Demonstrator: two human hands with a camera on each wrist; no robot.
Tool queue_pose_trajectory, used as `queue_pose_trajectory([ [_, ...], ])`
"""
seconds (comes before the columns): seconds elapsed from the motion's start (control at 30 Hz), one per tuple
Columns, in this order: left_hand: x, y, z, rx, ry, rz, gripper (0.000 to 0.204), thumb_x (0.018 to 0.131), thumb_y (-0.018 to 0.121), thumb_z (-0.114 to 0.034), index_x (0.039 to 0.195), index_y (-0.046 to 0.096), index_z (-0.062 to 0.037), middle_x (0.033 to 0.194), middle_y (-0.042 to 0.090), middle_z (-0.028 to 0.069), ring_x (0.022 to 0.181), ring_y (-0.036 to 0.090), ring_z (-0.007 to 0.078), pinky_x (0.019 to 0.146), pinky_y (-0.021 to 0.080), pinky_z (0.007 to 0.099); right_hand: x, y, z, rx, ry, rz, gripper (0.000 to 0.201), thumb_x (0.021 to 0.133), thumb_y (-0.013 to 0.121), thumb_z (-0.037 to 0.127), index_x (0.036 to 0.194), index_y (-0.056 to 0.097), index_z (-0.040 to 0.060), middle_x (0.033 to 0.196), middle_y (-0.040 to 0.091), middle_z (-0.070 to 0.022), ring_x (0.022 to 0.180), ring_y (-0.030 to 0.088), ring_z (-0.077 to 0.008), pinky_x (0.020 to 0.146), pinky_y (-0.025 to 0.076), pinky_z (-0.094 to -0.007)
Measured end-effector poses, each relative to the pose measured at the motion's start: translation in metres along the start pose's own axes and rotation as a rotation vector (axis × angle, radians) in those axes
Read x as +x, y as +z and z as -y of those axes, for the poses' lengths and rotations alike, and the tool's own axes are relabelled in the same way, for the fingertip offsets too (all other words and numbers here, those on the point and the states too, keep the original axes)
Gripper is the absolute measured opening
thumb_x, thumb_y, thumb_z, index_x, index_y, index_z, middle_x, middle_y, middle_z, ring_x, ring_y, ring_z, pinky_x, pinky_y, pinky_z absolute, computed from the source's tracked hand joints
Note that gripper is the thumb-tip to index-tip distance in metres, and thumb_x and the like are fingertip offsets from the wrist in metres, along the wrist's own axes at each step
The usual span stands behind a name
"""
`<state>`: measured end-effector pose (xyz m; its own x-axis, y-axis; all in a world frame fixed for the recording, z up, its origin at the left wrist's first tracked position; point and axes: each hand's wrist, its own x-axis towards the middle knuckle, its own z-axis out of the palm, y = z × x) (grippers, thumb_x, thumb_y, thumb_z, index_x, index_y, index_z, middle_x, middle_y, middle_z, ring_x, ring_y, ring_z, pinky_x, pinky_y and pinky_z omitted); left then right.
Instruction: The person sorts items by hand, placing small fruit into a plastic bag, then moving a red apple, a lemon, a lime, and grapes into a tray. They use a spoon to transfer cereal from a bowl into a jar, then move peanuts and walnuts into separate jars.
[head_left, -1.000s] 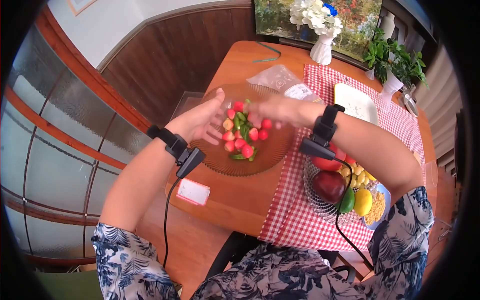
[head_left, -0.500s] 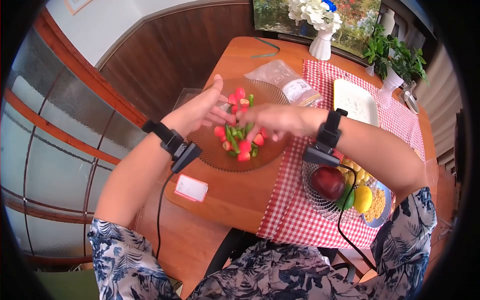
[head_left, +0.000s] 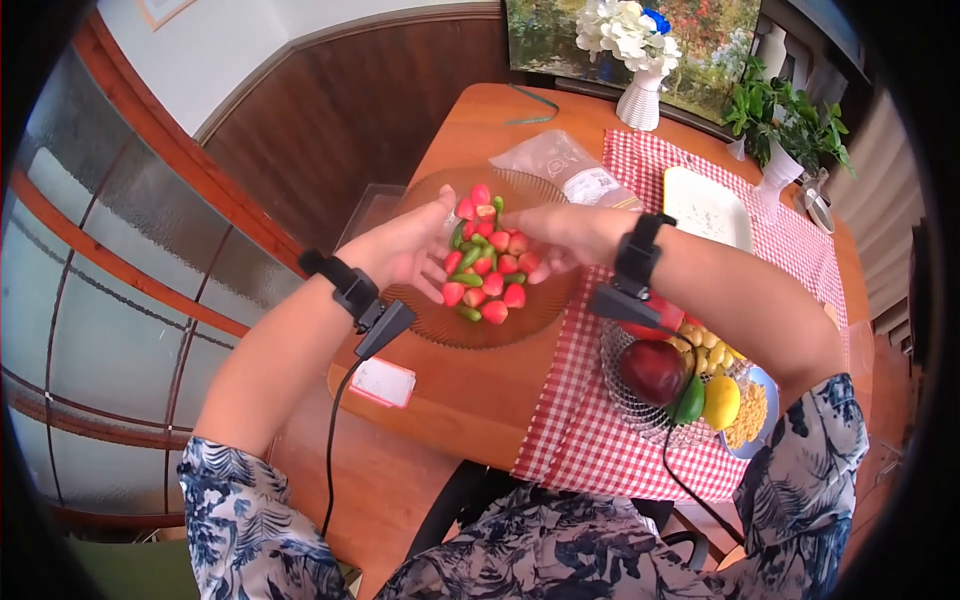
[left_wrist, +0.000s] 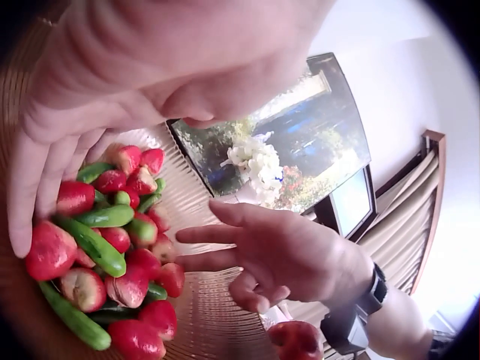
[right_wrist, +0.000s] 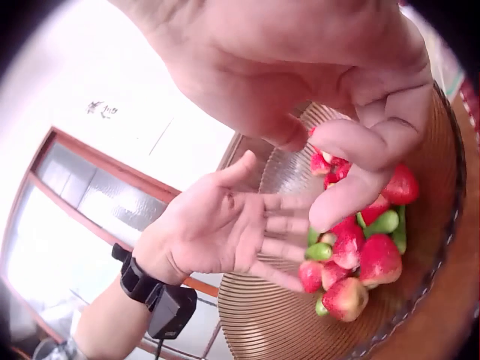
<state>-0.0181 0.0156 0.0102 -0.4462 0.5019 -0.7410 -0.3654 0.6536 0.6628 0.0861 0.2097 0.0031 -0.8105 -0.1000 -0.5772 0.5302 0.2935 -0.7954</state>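
Left of centre on a brown wooden table (head_left: 450, 410), a flat white rectangle with a red edge (head_left: 384, 382) lies near the table's edge. Beyond it, the person's left hand (head_left: 405, 245) is open, palm turned inward, fingers extended against the left side of a loose heap, gripping nothing. The heap sits in a wide, round, ribbed amber glass dish (head_left: 550, 315): red, strawberry-like pieces with some pale tops (head_left: 494, 312), mingled with slim, green, cucumber-like pieces (head_left: 467, 279).

The work appears partway along: both kinds are gathered inside the rim, reds and greens intermixed, with both hands at the heap. What remains cannot be told.

To the right, the right hand (head_left: 568, 235) faces the left, relaxed, some fingers bent, holding nothing; whether it touches the heap is unclear. Just beyond the dish lies a clear plastic bag with a white label (head_left: 545, 155). Farther right, a red-and-white checked cloth (head_left: 560, 430) carries a clear, textured bowl (head_left: 618, 375) with a large dark-red fruit (head_left: 652, 372), and a shallow white tray (head_left: 705, 205).
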Motion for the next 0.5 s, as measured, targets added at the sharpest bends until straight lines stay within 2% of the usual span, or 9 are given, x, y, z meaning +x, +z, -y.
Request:
queue_pose_trajectory([
  [0.03, 0.004, 0.003, -0.002, -0.039, -0.002, 0.02, 0.099, 0.093, 0.02, -0.078, 0.154, 0.023, -0.0006, 0.148, 0.036, 0.0293, 0.135, 0.039, 0.0501, 0.105, 0.034, 0.0665, 0.012, 0.002, -0.008, 0.001, 0.0, -0.006, 0.047, 0.103, 0.038, 0.052, 0.107, 0.063, 0.0125, 0.084, 0.063, -0.0005, 0.057, 0.054, -0.009, 0.048, 0.038, -0.0213],
  [0.07, 0.002, 0.013, -0.005, -0.108, 0.0, -0.057, 0.098, 0.093, 0.017, -0.078, 0.152, 0.027, 0.0, 0.148, 0.037, 0.0283, 0.136, 0.037, 0.0497, 0.11, 0.025, 0.0664, 0.024, 0.006, -0.011, 0.129, -0.006, 0.079, 0.046, 0.103, 0.039, 0.051, 0.106, 0.062, 0.0118, 0.085, 0.064, -0.001, 0.057, 0.054, -0.0086, 0.048, 0.038, -0.0204],
  [0.1, 0.003, 0.013, -0.006, -0.104, 0.004, -0.057, 0.098, 0.093, 0.017, -0.078, 0.152, 0.027, 0.0, 0.148, 0.037, 0.0283, 0.136, 0.037, 0.0497, 0.11, 0.025, 0.0664, 0.035, 0.007, -0.015, 0.257, -0.013, 0.167, 0.045, 0.104, 0.04, 0.051, 0.106, 0.061, 0.0111, 0.086, 0.064, -0.0015, 0.057, 0.053, -0.0082, 0.049, 0.038, -0.0195],
  [0.2, 0.008, 0.008, -0.006, -0.099, 0.064, -0.068, 0.099, 0.093, 0.012, -0.077, 0.151, 0.028, 0.0018, 0.148, 0.039, 0.0261, 0.136, 0.036, 0.0482, 0.115, 0.013, 0.0648, 0.026, 0.001, -0.003, 0.23, -0.03, 0.247, 0.052, 0.103, 0.037, 0.054, 0.111, 0.061, 0.0086, 0.092, 0.064, -0.0036, 0.06, 0.055, -0.0082, 0.05, 0.038, -0.0189],
  [0.23, 0.003, 0.004, -0.007, -0.101, 0.062, -0.069, 0.099, 0.093, 0.012, -0.077, 0.151, 0.028, 0.0018, 0.148, 0.039, 0.0261, 0.136, 0.036, 0.0482, 0.115, 0.013, 0.0648, 0.022, -0.002, 0.001, 0.21, -0.052, 0.296, 0.054, 0.103, 0.036, 0.055, 0.113, 0.06, 0.0073, 0.094, 0.064, -0.0045, 0.06, 0.056, -0.0082, 0.051, 0.039, -0.019],
  [0.27, -0.006, -0.001, -0.008, -0.082, 0.074, -0.083, 0.099, 0.093, 0.013, -0.077, 0.152, 0.027, 0.0018, 0.149, 0.038, 0.0263, 0.137, 0.035, 0.0478, 0.114, 0.015, 0.065, 0.008, 0.0, 0.013, 0.183, 0.045, 0.162, 0.053, 0.103, 0.034, 0.054, 0.116, 0.059, 0.0089, 0.096, 0.064, -0.0047, 0.062, 0.058, -0.0088, 0.048, 0.038, -0.0185],
  [0.37, -0.017, -0.012, -0.007, -0.101, 0.082, -0.13, 0.101, 0.093, 0.016, -0.078, 0.153, 0.023, 0.002, 0.153, 0.031, 0.0273, 0.14, 0.03, 0.0492, 0.112, 0.021, 0.0662, 0.004, -0.005, 0.013, 0.202, 0.025, 0.037, 0.049, 0.103, 0.035, 0.052, 0.121, 0.058, 0.0127, 0.098, 0.065, -0.0047, 0.063, 0.06, -0.0104, 0.043, 0.036, -0.0177],
  [0.43, -0.021, -0.01, -0.006, -0.162, -0.026, -0.207, 0.102, 0.092, 0.019, -0.079, 0.155, 0.017, 0.0018, 0.157, 0.023, 0.0276, 0.142, 0.025, 0.0521, 0.11, 0.025, 0.067, 0.013, -0.004, 0.006, 0.235, 0.03, 0.069, 0.043, 0.103, 0.037, 0.05, 0.123, 0.057, 0.0173, 0.103, 0.064, -0.0049, 0.064, 0.061, -0.0133, 0.04, 0.033, -0.0168],
  [0.5, -0.02, -0.008, -0.004, -0.162, -0.055, -0.169, 0.103, 0.092, 0.019, -0.079, 0.156, 0.013, 0.0013, 0.159, 0.018, 0.0269, 0.143, 0.021, 0.0537, 0.11, 0.026, 0.0669, 0.019, 0.004, 0.0, 0.357, 0.06, 0.034, 0.039, 0.103, 0.038, 0.046, 0.122, 0.057, 0.0181, 0.104, 0.063, -0.0043, 0.065, 0.061, -0.0157, 0.042, 0.035, -0.0176],
])
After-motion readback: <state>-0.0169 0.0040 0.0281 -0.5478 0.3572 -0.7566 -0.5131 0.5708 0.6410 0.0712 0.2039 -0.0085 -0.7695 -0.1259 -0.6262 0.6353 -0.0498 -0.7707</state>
